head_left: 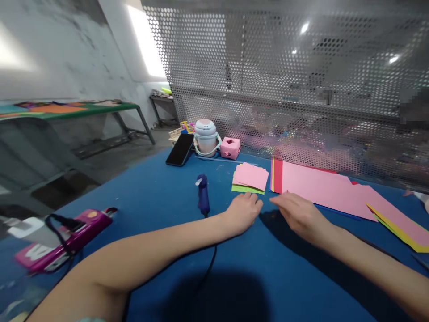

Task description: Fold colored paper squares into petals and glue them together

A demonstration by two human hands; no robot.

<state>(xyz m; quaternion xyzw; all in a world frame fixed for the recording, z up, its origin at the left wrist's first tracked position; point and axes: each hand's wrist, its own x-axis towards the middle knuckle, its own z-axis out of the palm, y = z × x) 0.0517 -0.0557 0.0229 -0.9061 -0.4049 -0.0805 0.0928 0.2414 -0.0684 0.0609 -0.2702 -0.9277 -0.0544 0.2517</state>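
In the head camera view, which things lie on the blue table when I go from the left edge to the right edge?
Magenta device → black phone → blue glue gun → pink cube box → small pink paper stack → large pink sheets → yellow-edged pink sheet.
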